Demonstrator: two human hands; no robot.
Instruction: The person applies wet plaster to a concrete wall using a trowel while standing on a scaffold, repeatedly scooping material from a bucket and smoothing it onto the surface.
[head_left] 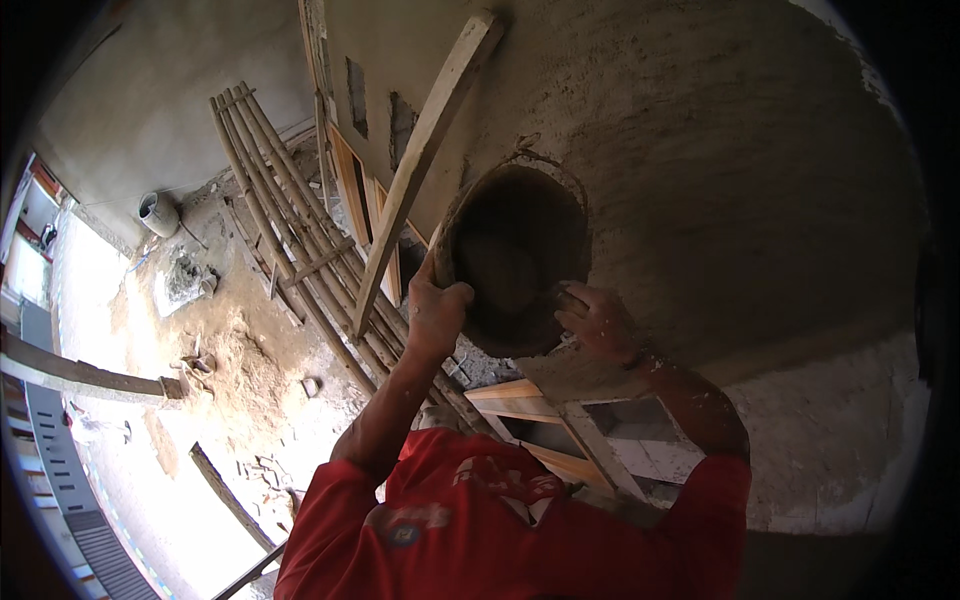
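A round dark bucket [562, 215] is tipped with its mouth toward me, close against the grey plastered wall. Its rim is crusted with mortar, and a greyish patch of what looks like mortar [500, 275] shows dimly inside. My left hand [438, 312] is closed on the left side of the rim, thumb toward the mouth. At the lower right of the rim, my right hand [603, 322] has its fingers curled over the edge. Shadow hides part of the right fingertips.
A long wooden beam [425, 160] slants past the bucket's left. Behind it lies a bambo-pole scaffold platform [290, 230]. Wooden frames [545, 425] stand below the bucket. On the ground at left are a grey pail [158, 214], a sand heap [240, 360] and loose debris [268, 475].
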